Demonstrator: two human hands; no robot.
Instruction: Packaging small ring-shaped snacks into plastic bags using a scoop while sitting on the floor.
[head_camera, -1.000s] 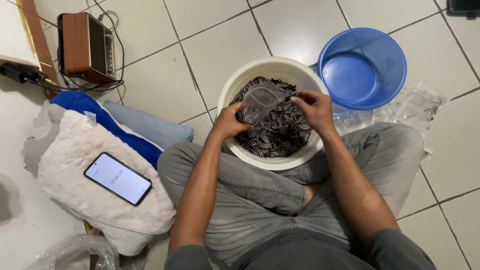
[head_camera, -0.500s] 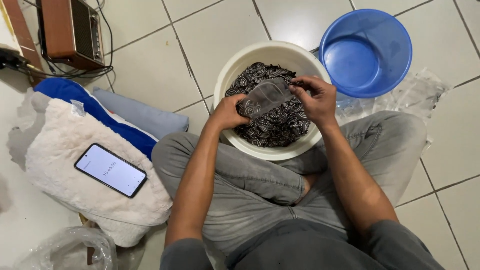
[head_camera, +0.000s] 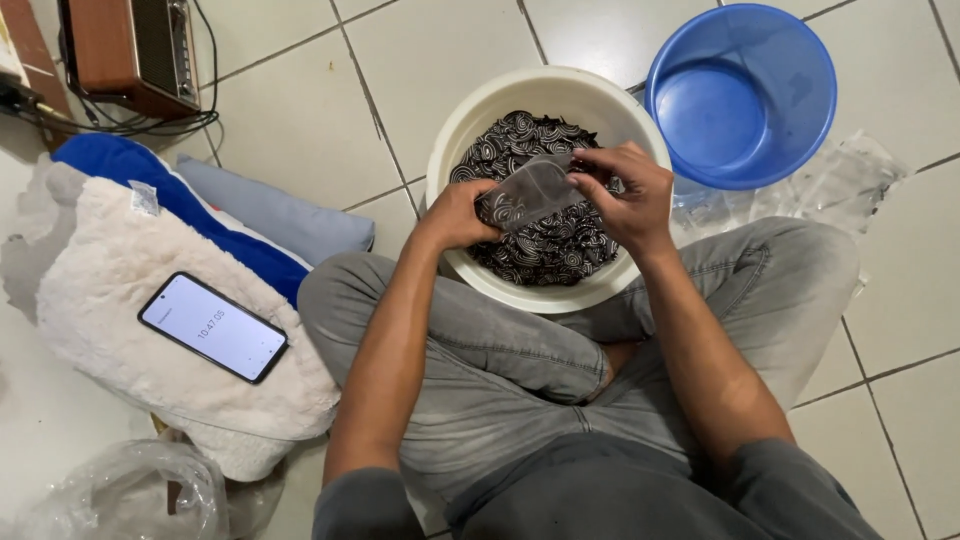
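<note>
A person sits cross-legged on a white tiled floor (head_camera: 300, 130), in grey trousers, and both hands work above a white basin (head_camera: 470, 120) that stands just in front of the knees. The basin is filled with many small dark pieces with pale spiral patterns (head_camera: 545, 250); what they are exactly I cannot tell.

The left hand (head_camera: 455, 215) is closed around the lower left end of a small clear plastic pouch (head_camera: 530, 190), with the fingers curled under it. The right hand (head_camera: 625, 195) pinches the upper right edge of the same pouch between thumb and fingertips, the other fingers bent and close together. The pouch is held tilted, just over the dark pieces inside the basin, and it looks grey and see-through.

To the right of the basin, touching it or almost touching, stands 1 blue plastic tub (head_camera: 745, 95), and some crumpled clear plastic (head_camera: 850, 180) lies beside the tub on the floor.

On the person's left lies a fluffy cream cushion (head_camera: 130, 340) on top of a blue cushion (head_camera: 170, 200), and a phone (head_camera: 213, 327) with a lit screen rests on the cream one. A brown box-shaped device (head_camera: 135, 50) with black cables stands at the upper left. A clear plastic bag (head_camera: 120, 495) lies at the lower left corner.
</note>
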